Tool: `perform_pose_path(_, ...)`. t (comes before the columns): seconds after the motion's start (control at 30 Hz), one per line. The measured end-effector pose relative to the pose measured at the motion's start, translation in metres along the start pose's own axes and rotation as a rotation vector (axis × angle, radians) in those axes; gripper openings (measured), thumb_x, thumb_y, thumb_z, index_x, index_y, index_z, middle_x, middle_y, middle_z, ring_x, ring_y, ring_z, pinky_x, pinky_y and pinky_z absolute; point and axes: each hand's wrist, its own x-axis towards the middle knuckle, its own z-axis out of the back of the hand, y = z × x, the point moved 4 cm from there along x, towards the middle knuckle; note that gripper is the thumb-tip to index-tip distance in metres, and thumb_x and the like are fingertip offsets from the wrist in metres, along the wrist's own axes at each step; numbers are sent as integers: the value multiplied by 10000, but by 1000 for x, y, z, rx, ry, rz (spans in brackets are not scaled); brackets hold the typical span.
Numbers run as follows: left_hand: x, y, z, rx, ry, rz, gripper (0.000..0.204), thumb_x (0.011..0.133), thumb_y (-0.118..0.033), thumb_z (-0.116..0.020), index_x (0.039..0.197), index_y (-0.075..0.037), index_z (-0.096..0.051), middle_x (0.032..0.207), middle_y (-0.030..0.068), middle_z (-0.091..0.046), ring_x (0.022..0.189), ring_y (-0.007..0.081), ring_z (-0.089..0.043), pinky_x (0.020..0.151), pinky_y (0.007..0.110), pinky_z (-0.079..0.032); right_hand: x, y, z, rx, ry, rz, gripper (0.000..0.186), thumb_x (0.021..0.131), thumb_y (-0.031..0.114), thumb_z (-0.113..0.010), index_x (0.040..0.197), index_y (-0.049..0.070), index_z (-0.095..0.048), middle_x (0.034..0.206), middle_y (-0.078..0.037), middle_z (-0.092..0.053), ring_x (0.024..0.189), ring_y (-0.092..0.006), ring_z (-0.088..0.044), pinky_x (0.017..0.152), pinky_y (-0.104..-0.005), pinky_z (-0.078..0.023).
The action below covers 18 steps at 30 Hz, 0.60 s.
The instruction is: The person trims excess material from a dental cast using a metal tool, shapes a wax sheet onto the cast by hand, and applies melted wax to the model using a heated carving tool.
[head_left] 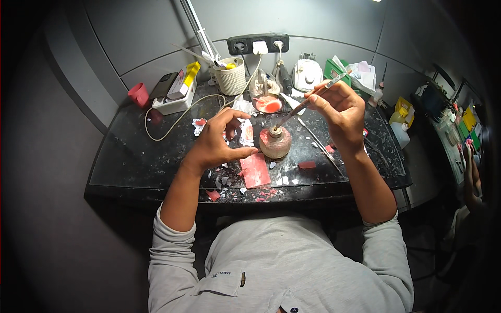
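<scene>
My right hand grips a wax knife by its handle, pen-like. The blade slants down to the left, with its tip at the wick opening of a round glass spirit burner. Whether a flame burns there I cannot tell. My left hand is left of the burner, fingers curved and thumb apart, with nothing visibly held. Between them shows a white piece with pink on it, apparently on the table behind. Below the left thumb lies a pink wax sheet. Another thin metal tool lies right of the burner.
Wax scraps and white chips litter the black table. Along the back stand a white basket, a container with pink material, a white device and a green box. A cable loops at left beside a pink cup.
</scene>
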Motion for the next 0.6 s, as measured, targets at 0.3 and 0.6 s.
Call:
perform_pose_path(0.3, 1, -4, -3, 141, -15, -60, 642, 606, -243, -929, 1149, -27, -663, 872, 21, -504, 711, 122, -463, 628, 279, -421, -15, 15, -24, -74, 20, 154, 174, 872, -12, -748, 1009, -42, -647, 965, -114, -734, 921, -158, -724, 852, -281, -579)
perform_pose_path(0.6, 1, -6, -5, 143, -11, -106, 626, 605, -255, -921, 1126, -12, -673, 863, 34, -517, 714, 130, -471, 624, 286, -412, -20, 12, -41, -96, 129, 234, 220, 879, 1, -755, 1064, -57, -651, 995, -135, -751, 938, -167, -734, 862, -287, -590)
